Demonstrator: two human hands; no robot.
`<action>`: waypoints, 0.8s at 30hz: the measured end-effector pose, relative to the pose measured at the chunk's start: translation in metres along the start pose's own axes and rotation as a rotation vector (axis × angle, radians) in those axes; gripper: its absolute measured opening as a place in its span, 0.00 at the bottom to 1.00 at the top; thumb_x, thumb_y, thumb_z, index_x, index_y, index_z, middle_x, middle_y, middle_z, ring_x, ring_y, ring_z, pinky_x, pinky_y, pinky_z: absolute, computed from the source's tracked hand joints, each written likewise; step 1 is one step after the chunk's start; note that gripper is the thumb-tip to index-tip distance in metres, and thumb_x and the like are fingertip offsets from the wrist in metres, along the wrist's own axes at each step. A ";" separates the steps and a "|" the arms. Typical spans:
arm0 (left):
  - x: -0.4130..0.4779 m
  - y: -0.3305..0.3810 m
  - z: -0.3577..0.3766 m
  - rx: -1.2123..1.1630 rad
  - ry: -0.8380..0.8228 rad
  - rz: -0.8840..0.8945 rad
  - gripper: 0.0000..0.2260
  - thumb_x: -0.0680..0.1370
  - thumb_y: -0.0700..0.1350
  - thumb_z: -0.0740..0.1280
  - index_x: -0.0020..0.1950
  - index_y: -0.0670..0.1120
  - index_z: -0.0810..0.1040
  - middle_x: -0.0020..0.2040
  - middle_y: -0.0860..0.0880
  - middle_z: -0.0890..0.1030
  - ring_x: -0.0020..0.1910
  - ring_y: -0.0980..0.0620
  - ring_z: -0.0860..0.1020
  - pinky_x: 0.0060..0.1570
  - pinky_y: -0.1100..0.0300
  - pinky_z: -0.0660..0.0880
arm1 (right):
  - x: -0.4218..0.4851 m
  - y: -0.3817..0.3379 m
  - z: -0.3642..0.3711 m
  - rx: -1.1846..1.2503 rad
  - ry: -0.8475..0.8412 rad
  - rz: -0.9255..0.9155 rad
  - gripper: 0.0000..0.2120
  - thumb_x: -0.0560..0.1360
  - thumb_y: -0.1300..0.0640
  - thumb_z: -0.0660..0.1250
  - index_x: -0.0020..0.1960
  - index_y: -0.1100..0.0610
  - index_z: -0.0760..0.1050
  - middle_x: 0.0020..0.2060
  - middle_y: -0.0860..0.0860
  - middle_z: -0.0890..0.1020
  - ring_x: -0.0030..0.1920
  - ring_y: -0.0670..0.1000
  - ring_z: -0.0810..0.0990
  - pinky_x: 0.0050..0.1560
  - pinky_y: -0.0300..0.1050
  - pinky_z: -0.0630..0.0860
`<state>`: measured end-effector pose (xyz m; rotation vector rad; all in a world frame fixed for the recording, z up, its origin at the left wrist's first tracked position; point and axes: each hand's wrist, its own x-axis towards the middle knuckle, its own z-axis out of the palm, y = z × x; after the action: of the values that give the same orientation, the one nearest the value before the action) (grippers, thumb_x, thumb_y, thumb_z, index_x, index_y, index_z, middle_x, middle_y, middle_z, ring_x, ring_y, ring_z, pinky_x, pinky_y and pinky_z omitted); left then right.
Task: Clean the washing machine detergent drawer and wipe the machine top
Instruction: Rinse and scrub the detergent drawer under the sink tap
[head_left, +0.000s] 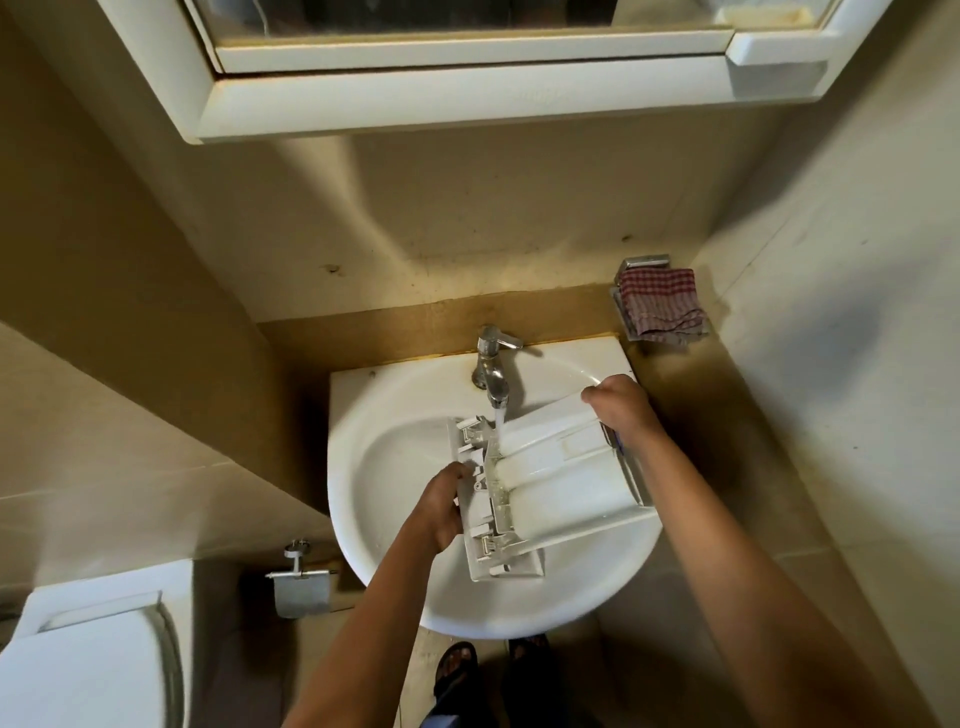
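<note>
Both arms reach forward and down over the sink (363, 395). The left hand (444, 512) comes in from below, knuckles up, its fingers (460, 470) curled round the left edge of the drawer (561, 467), gripping the front panel. The right arm stretches further and to the right. The right hand (621, 408) clamps the drawer's far end with its back toward the camera. Its fingers wrap over that edge and are mostly hidden, so how far they spread cannot be told.

The drawer is held between the 2 hands above the basin, tilted, front panel at the left and open side up. The tap (493, 371) runs, and its stream (500, 418) lands on the drawer near the panel.

A red checked cloth (662, 304) lies on a metal holder (641, 261) at the wall, right of the sink and well apart from the hands. A cabinet (467, 98) hangs above. At lower left stand a toilet (88, 670) and a paper holder (301, 587).
</note>
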<state>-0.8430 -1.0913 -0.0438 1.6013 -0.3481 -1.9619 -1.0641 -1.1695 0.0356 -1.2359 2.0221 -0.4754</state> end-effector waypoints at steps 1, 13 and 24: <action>0.004 0.000 0.000 -0.030 -0.004 0.011 0.10 0.82 0.46 0.57 0.51 0.47 0.77 0.35 0.49 0.82 0.37 0.49 0.78 0.42 0.54 0.76 | -0.005 -0.003 -0.001 -0.007 0.009 -0.008 0.19 0.72 0.63 0.63 0.28 0.56 0.57 0.24 0.51 0.59 0.26 0.50 0.58 0.27 0.45 0.52; 0.034 0.014 0.003 0.385 0.165 0.047 0.16 0.75 0.57 0.63 0.44 0.44 0.76 0.38 0.46 0.78 0.38 0.46 0.76 0.41 0.56 0.72 | -0.036 -0.028 0.008 -0.028 0.033 -0.068 0.18 0.70 0.63 0.62 0.25 0.58 0.59 0.21 0.52 0.68 0.35 0.61 0.81 0.31 0.41 0.63; 0.039 0.009 0.032 0.622 0.549 0.452 0.12 0.78 0.45 0.67 0.58 0.41 0.73 0.59 0.40 0.70 0.48 0.38 0.77 0.49 0.55 0.71 | -0.051 -0.028 0.030 0.093 0.130 -0.198 0.19 0.69 0.63 0.64 0.25 0.56 0.58 0.22 0.53 0.62 0.36 0.66 0.81 0.31 0.43 0.67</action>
<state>-0.8752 -1.1261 -0.0625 2.1182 -1.0514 -1.0605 -1.0103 -1.1362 0.0520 -1.3853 1.9682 -0.7540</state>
